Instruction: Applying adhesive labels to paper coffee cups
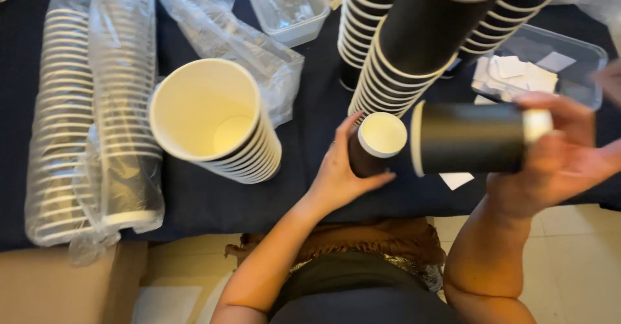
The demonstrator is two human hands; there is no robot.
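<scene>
My left hand (pixel 337 172) grips a black paper cup (pixel 375 141) that stands upside down on the dark tablecloth, its white base facing up. My right hand (pixel 557 149) holds another black paper cup (pixel 471 137) on its side, white rim toward the left, just right of the first cup. Behind them rise tall stacks of black cups (pixel 414 45), leaning toward the camera.
A short stack of nested cups (pixel 213 120) lies open-mouthed at centre left. Bagged cup stacks (pixel 90 110) lie at the left. A clear tray with white paper slips (pixel 540 65) sits at the right; an empty clear tray (pixel 284 3) sits at the back. A cardboard box (pixel 58 285) shows lower left.
</scene>
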